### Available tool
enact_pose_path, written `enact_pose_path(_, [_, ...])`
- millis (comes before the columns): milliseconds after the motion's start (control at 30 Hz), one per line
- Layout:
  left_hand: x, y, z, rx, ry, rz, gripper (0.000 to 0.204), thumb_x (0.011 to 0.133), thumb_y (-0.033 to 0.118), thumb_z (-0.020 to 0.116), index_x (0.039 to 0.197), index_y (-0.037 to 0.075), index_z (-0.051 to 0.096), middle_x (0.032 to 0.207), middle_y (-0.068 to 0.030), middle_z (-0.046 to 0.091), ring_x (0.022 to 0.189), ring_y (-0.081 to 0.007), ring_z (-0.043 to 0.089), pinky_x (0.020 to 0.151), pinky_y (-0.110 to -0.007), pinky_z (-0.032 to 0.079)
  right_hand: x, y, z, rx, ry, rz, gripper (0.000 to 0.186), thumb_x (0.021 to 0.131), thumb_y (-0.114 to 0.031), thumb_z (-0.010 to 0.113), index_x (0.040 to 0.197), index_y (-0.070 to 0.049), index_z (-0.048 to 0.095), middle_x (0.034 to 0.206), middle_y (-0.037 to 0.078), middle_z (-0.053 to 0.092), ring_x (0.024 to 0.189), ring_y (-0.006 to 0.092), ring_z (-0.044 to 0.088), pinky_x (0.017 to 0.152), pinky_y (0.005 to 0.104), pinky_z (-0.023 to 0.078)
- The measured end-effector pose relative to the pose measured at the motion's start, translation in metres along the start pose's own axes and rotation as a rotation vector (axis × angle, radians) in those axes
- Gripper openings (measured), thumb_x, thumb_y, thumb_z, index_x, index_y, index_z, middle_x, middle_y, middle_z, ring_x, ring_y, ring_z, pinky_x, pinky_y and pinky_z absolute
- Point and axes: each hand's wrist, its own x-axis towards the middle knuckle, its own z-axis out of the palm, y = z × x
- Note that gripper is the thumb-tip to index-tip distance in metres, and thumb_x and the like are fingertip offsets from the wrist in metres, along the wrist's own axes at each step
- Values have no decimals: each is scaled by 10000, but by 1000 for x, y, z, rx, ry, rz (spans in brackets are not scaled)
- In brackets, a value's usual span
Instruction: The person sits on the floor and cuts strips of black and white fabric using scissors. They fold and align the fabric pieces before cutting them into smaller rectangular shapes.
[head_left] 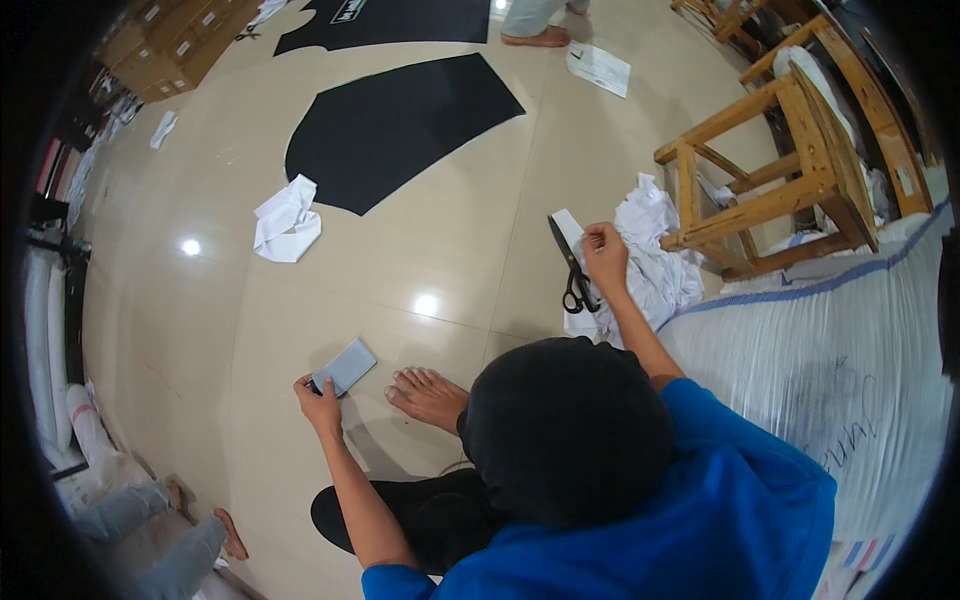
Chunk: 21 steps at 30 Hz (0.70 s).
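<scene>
My left hand (321,402) grips a flat pale-grey rectangle (350,367) about the size of a phone, low over the tiled floor. I cannot make out exactly what it is. My right hand (606,256) is closed, fingers bent and pressed together; what is in them, if anything, is too small to name. Just left of it lie black-handled scissors (574,280), blades pointing away from me. A white strip (568,226) shows beside the blades. White crumpled cloth (655,245) is heaped to the right of my right hand. A bare foot (430,397) rests between my hands.
Black fabric panels (400,125) lie ahead, with a folded white cloth (288,222) nearby. A wooden stool (765,180) and a big white sack (820,360) stand right. Boxes (165,45) are far left. Other people's feet (535,37) show far ahead and lower left.
</scene>
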Motion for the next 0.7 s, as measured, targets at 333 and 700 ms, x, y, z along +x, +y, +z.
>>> enact_pose_path(333, [-18, 7, 0, -92, -8, -56, 339, 896, 75, 711, 1166, 1, 518, 921, -70, 592, 819, -152, 566, 775, -298, 504, 17, 107, -65, -417, 295, 116, 195, 766, -97, 681, 946, -23, 678, 846, 136, 699, 790, 280, 685, 750, 377, 545])
enact_pose_path(700, [-20, -1, -6, 144, 94, 30, 369, 920, 90, 671, 1239, -18, 521, 1067, -163, 597, 975, -272, 589, 883, -389, 489, 3, 81, -64, -518, -34, 60, 217, 811, -185, 738, 976, -50, 700, 934, 148, 671, 901, 326, 653, 814, 415, 520])
